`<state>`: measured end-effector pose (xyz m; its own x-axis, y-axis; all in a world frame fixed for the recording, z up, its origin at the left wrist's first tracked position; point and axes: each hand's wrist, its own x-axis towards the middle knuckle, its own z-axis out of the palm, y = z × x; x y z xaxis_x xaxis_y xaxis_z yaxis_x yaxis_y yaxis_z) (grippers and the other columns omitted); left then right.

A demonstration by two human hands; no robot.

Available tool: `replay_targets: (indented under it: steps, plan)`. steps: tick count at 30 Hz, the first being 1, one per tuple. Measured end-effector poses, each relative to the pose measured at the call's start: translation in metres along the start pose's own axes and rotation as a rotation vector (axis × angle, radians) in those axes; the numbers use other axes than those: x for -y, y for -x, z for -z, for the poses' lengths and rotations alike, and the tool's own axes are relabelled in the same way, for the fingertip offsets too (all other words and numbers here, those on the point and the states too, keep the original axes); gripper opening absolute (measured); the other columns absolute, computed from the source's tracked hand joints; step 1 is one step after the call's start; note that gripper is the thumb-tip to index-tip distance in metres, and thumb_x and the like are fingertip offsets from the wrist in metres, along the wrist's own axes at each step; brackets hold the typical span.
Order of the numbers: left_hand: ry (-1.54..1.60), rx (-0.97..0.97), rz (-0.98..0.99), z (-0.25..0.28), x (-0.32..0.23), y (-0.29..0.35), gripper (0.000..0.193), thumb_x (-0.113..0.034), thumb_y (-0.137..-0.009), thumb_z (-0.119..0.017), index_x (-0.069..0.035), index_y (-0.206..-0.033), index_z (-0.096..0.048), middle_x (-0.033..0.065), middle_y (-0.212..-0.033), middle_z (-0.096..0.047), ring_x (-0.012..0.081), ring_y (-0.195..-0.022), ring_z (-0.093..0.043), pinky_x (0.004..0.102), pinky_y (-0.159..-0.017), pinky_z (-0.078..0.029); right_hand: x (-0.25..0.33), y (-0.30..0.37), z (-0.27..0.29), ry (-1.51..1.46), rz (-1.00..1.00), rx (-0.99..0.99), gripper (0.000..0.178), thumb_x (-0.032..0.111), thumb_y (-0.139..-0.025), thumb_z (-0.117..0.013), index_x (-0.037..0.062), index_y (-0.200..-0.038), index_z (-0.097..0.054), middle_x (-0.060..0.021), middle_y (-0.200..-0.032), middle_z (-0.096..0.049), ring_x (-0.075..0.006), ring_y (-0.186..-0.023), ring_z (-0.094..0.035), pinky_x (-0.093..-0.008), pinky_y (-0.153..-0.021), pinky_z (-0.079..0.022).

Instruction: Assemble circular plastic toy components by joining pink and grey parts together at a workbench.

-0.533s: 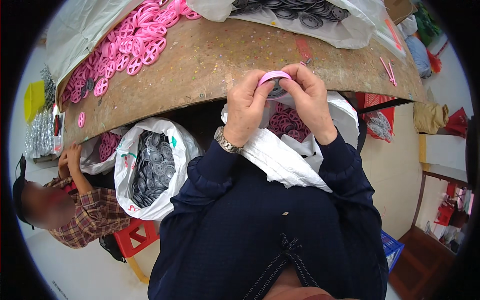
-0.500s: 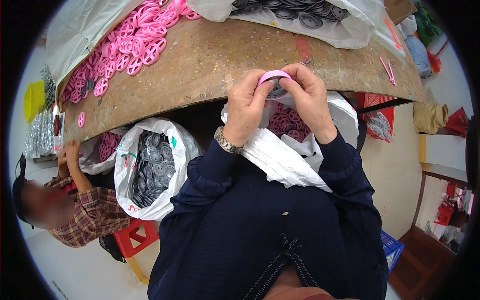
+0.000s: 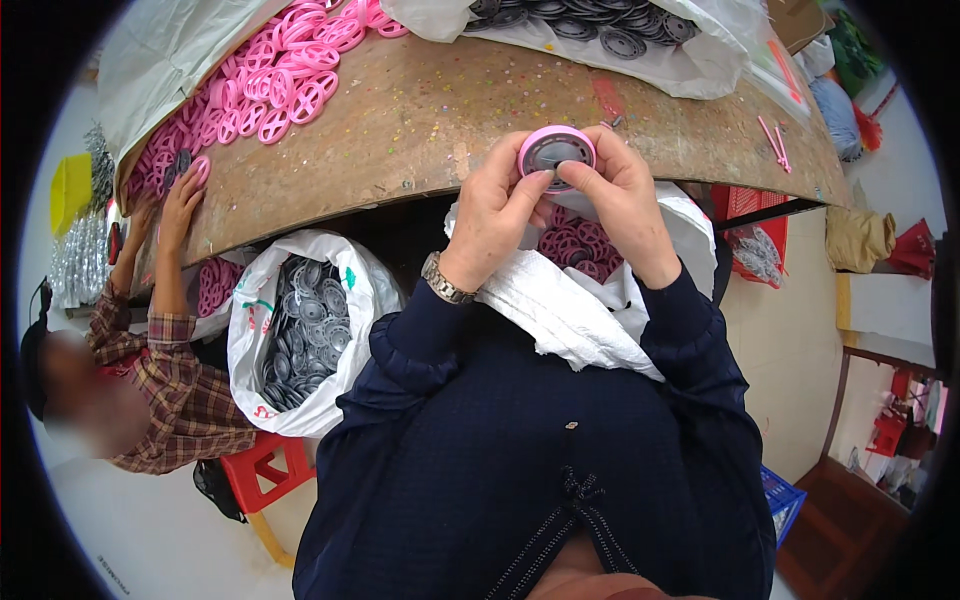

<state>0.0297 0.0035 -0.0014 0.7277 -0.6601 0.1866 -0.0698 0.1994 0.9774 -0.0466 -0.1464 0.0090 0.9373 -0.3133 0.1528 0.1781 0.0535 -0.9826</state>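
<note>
A toy wheel [image 3: 550, 150], a grey slotted disc inside a pink ring, is gripped between my two hands above the table's front edge. My left hand [image 3: 492, 208] is closed on its left side, thumb against the lower part of the disc. Closed on the right side, my right hand [image 3: 626, 198] presses its thumb on the disc near the middle. The disc's face is turned up toward me. Below my hands, a white sack [image 3: 575, 318] holds pink-and-dark wheels [image 3: 578, 240]. My fingers behind the wheel are mostly hidden.
Pink rings [image 3: 262, 85] are heaped at the table's left. Grey discs [image 3: 570, 22] lie on white sheeting at the back. Beside my left arm stands a white sack of grey discs [image 3: 312, 325]. A co-worker's hand [image 3: 180, 208] is at the left edge. Pink sticks [image 3: 774, 142] lie at right.
The wheel has tilted so its grey face shows more fully, and my thumbs have moved lower on it. The co-worker's hands have moved up onto the table, toward the pink rings.
</note>
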Motion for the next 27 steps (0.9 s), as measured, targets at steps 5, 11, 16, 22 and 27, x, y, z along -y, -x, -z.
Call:
replay_targets:
  steps: [5,11,16,22,27]
  plan:
    - [-0.064,-0.031,-0.041,-0.001,-0.001,0.008,0.028,-0.005,-0.096,-0.056,-0.002,-0.123,-0.055,0.0002,-0.077,-0.061,0.0055,-0.060,-0.057,0.0206,-0.052,-0.046,0.002,0.006,-0.003,-0.018,-0.039,0.027,0.016,0.003,-0.092,-0.061,0.0015,-0.108,-0.059,0.0009,-0.098,-0.063,-0.0054,-0.088,-0.058,-0.0213,-0.080,-0.046]
    - [-0.522,0.117,-0.164,0.014,-0.006,0.000,0.034,-0.010,-0.092,-0.063,0.000,-0.125,-0.057,0.0060,-0.087,-0.065,0.0162,-0.073,-0.063,0.0275,-0.065,-0.051,0.006,0.010,0.026,0.144,-0.111,0.094,0.024,0.004,-0.091,-0.061,-0.0005,-0.115,-0.059,-0.0010,-0.102,-0.064,-0.0082,-0.092,-0.060,-0.0230,-0.083,-0.048]
    - [-1.054,-0.275,-0.464,0.090,-0.004,-0.030,0.038,-0.018,-0.087,-0.068,-0.001,-0.120,-0.060,0.0185,-0.107,-0.062,0.0306,-0.099,-0.060,0.0404,-0.084,-0.049,0.017,0.020,0.061,0.659,-0.253,0.337,0.026,0.013,-0.084,-0.067,-0.0022,-0.105,-0.063,-0.0118,-0.088,-0.067,-0.0190,-0.084,-0.064,-0.0321,-0.074,-0.049]
    - [-1.570,-0.623,-0.316,0.194,0.010,-0.075,0.041,-0.025,-0.083,-0.073,-0.004,-0.116,-0.062,0.0213,-0.112,-0.059,0.0419,-0.103,-0.055,0.0496,-0.091,-0.044,0.004,0.033,0.079,1.012,-0.157,0.462,0.029,0.010,-0.084,-0.067,-0.0031,-0.110,-0.063,-0.0173,-0.102,-0.069,-0.0258,-0.092,-0.069,-0.0346,-0.079,-0.054]
    - [-1.742,-0.708,-0.046,0.239,0.020,-0.088,0.034,-0.028,-0.079,-0.076,-0.007,-0.103,-0.065,0.0188,-0.108,-0.059,0.0387,-0.104,-0.056,0.0509,-0.082,-0.049,0.018,0.019,0.057,0.876,-0.122,0.471,0.028,0.009,-0.086,-0.066,-0.0030,-0.110,-0.063,-0.0167,-0.098,-0.069,-0.0249,-0.087,-0.068,-0.0338,-0.077,-0.054]
